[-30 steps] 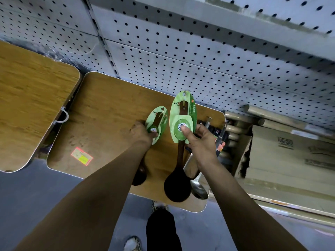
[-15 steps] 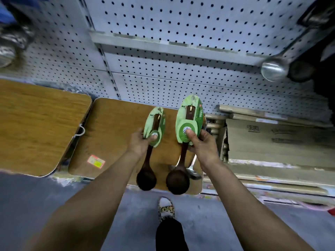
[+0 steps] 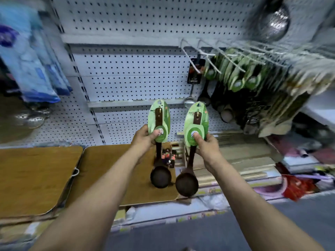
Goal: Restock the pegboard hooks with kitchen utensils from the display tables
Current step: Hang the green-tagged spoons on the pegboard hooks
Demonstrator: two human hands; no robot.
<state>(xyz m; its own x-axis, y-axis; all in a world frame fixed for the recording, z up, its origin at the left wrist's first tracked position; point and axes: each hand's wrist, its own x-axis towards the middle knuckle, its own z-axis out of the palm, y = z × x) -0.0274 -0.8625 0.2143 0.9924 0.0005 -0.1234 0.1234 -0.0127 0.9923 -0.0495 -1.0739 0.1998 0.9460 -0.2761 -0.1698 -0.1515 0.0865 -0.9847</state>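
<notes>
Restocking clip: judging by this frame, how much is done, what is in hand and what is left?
Done: hooks at upper right already carry green-carded utensils. In hand: the left hand grips one carded wooden ladle and the right hand another, both held up in front of the pegboard, neither hung yet. Left: both ladles, plus small packaged items still on the table.

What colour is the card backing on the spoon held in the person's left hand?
Green, light with a darker round label, on the left spoon's card, seen clearly in the head view.

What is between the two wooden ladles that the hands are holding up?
Nothing touches between the left ladle and right ladle; head view shows only small packaged items on the table behind.
</notes>
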